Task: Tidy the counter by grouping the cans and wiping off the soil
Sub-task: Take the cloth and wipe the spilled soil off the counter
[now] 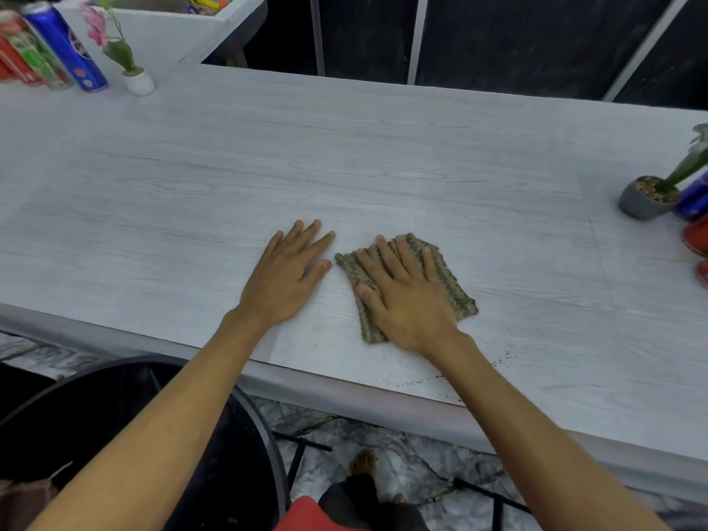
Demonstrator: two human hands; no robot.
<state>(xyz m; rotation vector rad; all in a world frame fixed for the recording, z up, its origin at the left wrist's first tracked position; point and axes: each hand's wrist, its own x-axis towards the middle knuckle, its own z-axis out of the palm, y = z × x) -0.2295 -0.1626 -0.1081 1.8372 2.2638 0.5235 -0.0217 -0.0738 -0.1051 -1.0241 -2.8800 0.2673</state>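
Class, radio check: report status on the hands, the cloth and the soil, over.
Right hand flat on cloth, left hand flat on bare counter. Soil specks remain near front edge. Nothing in the way.

Counter (383,147): pale grey wood-grain finish, matt and smooth, with visible seams between laminate sheets. Cloth (452,277): coarse knitted or woven fabric in mottled brown and green, ribbed and rough. Soil specks (502,360): dark, grainy crumbs near the counter edge. Blue can (67,47): glossy printed metal; red and green cans (23,51) beside it, equally shiny. White pot (140,81): smooth, slightly glossy. Grey pot (638,203): matt, topped with coarse gravel. Floor (402,446): polished marble-patterned surface.
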